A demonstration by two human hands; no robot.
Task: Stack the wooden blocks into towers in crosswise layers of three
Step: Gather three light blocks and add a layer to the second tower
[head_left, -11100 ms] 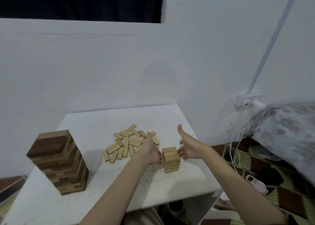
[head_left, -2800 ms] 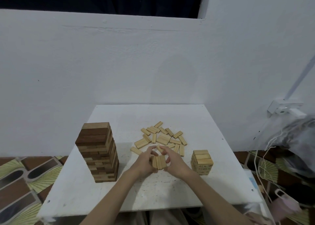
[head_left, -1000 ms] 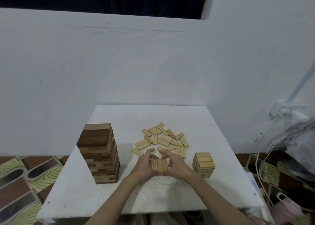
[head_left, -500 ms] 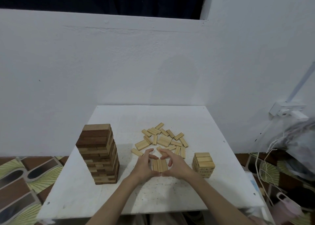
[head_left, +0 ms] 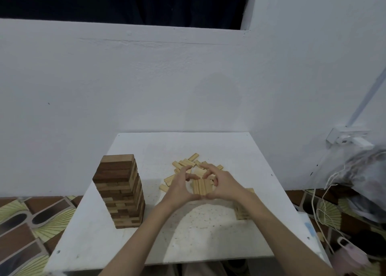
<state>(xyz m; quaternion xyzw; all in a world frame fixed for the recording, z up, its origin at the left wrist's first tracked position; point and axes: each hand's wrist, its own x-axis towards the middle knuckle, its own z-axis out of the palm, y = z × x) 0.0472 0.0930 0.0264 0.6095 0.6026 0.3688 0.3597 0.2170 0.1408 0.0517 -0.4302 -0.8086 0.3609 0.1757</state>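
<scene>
A row of three light wooden blocks (head_left: 201,187) lies side by side between my two hands. My left hand (head_left: 178,187) grips its left side and my right hand (head_left: 224,184) grips its right side, fingers curled over the far ends. Loose light blocks (head_left: 184,163) are scattered just behind my hands. A short light tower (head_left: 242,212) stands at the right, mostly hidden by my right forearm. A tall dark-and-light tower (head_left: 120,192) stands at the left of the white table (head_left: 208,240).
The table's back edge meets a white wall (head_left: 188,87). At the right are a wall socket (head_left: 346,138), hanging white cables (head_left: 321,194) and a pink face mask (head_left: 351,254). Patterned floor (head_left: 25,223) shows at the left.
Both hands, holding the row of three blocks pressed together, have risen and moved away from me. My right forearm now covers most of the short light tower.
</scene>
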